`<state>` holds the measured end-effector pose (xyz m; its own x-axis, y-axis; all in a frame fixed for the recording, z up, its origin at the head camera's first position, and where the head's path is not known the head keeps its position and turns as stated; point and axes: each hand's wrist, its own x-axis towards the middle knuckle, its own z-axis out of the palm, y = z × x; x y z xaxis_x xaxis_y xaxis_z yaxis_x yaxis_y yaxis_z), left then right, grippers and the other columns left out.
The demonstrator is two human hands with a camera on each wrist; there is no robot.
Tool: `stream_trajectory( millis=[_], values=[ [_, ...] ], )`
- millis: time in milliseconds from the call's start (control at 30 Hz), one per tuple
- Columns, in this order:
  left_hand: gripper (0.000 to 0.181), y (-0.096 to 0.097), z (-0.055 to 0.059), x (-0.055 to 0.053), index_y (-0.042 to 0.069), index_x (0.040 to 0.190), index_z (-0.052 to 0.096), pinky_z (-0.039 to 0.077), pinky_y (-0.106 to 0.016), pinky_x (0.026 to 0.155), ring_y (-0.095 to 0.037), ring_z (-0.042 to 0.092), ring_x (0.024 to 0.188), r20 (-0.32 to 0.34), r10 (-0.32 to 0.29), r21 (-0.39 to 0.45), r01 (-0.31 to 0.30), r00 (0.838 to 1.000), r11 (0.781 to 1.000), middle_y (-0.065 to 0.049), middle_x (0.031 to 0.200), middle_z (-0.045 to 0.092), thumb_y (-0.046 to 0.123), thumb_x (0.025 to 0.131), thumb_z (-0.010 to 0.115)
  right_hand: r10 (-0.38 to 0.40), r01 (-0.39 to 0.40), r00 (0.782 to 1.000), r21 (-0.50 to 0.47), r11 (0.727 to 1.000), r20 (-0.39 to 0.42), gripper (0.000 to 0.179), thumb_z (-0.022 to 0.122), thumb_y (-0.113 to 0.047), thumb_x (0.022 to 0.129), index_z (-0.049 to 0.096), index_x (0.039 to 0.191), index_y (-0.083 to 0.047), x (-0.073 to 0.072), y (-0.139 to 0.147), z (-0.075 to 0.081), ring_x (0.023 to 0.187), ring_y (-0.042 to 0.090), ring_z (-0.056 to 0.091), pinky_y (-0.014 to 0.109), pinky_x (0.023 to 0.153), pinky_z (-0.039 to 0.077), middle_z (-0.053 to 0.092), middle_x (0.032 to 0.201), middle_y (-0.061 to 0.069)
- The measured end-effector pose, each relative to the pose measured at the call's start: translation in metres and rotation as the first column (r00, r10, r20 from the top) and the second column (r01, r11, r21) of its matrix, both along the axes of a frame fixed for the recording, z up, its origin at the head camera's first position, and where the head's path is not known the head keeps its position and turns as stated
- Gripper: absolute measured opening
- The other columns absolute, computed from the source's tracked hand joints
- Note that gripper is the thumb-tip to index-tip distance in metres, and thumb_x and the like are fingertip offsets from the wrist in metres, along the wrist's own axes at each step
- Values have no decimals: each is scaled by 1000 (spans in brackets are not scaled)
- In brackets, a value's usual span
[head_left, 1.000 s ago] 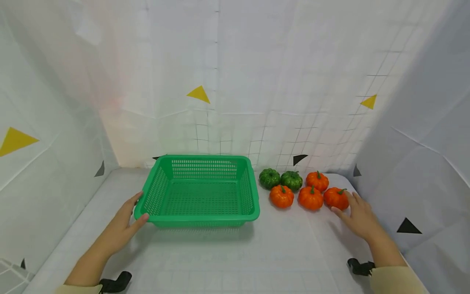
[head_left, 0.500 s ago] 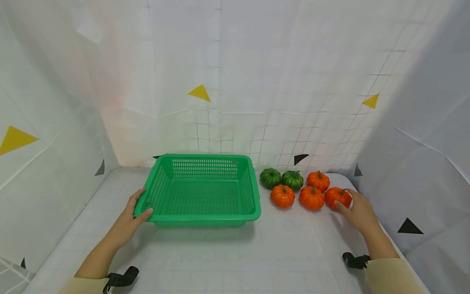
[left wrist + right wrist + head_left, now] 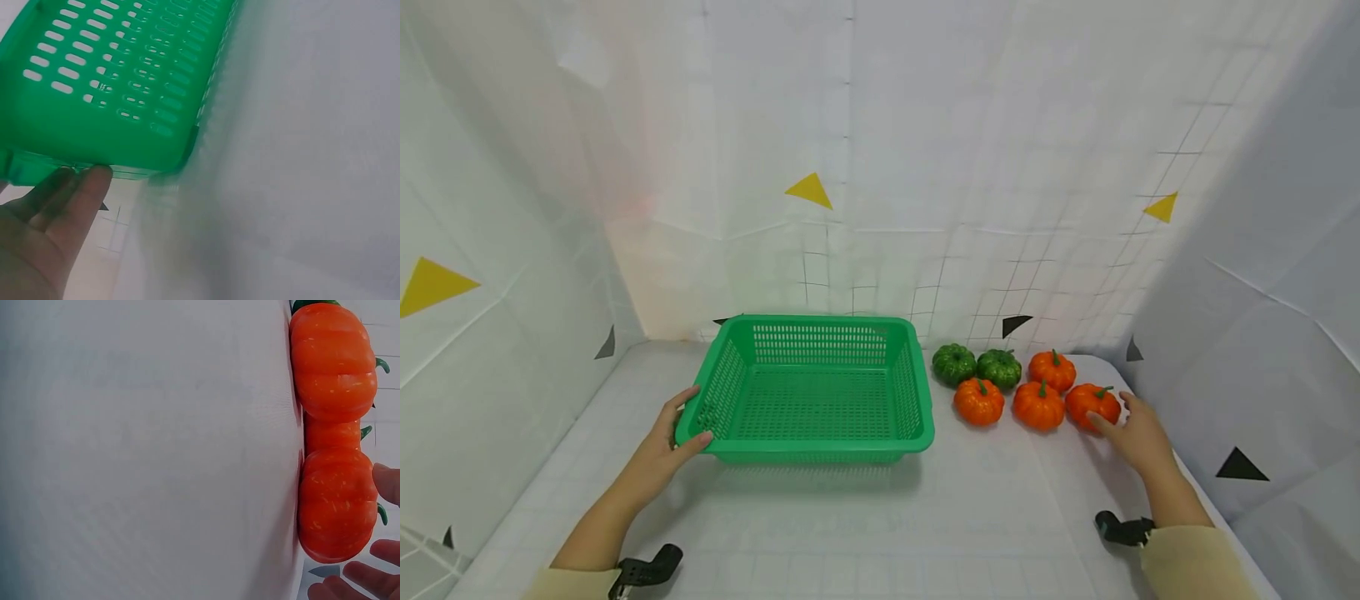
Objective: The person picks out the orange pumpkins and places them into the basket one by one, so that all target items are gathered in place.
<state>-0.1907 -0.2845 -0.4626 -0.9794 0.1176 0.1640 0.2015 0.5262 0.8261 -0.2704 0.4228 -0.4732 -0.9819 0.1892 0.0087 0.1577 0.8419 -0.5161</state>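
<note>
A green plastic basket (image 3: 805, 446) with slotted walls sits on the white-covered table. My left hand (image 3: 651, 467) grips its near-left corner, thumb over the rim and fingers along the outer left wall. Those fingers (image 3: 78, 206) reach up under the rim in the left wrist view. At the right, my right hand (image 3: 1142, 440) is spread around the rightmost orange pumpkin (image 3: 1092, 407). Its thumb (image 3: 389, 482) is right at the pumpkin's side in the right wrist view, while the other fingers (image 3: 369, 578) stay apart from it.
Beside that pumpkin stand more small orange pumpkins, one at the front middle (image 3: 1038, 407), one behind (image 3: 1052, 371) and one at the left (image 3: 978, 402). Two green pumpkins, a left one (image 3: 953, 365) and a right one (image 3: 999, 368), stand near the back wall (image 3: 887, 167). White sheets enclose the table.
My left hand has moved in and taken hold of the basket's corner. My right hand has shifted slightly toward the rightmost pumpkin, its thumb now at the near side. Basket and pumpkins have kept their places.
</note>
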Motion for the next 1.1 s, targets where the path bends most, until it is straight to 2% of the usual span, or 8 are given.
stream_trajectory(
  millis=[167,400,633,900,1100],
  values=[
    [79,-4,1,0,13,161,10,48,-56,93,-45,50,125,10,3,-12,-3,1000,1000,-33,145,39,21,101,61,-10,11,1000,-40,999,27,97,60,-49,97,15,148,19,-3,3,-3,124,60,37,67,101,38,26,143,46],
    [79,-4,2,0,13,161,11,50,-53,89,-42,52,121,23,17,-23,-16,1000,1000,-32,143,42,23,100,62,-1,2,1000,-57,998,15,97,60,-51,97,17,148,19,-6,7,-8,123,59,39,66,100,40,29,141,46],
    [81,-4,4,1,15,161,11,50,-50,89,-42,52,122,43,12,14,-13,999,1000,-31,144,41,23,100,63,-3,5,1000,-118,993,12,95,59,-51,97,17,150,16,-7,7,-10,125,57,38,65,101,40,29,144,44],
    [81,-4,1,0,15,161,10,49,-54,91,-43,51,124,65,18,32,-20,998,999,-32,145,40,23,100,63,-45,47,999,-218,975,17,99,62,-58,93,20,154,8,-7,11,-16,131,55,36,66,103,38,28,149,40],
    [81,-4,0,0,16,161,10,50,-49,89,-40,51,123,73,19,38,-21,997,999,-30,143,42,24,100,63,-84,77,996,-308,948,-11,94,66,-53,93,26,154,5,-5,13,-20,133,53,38,65,103,39,32,150,36]
  ],
)
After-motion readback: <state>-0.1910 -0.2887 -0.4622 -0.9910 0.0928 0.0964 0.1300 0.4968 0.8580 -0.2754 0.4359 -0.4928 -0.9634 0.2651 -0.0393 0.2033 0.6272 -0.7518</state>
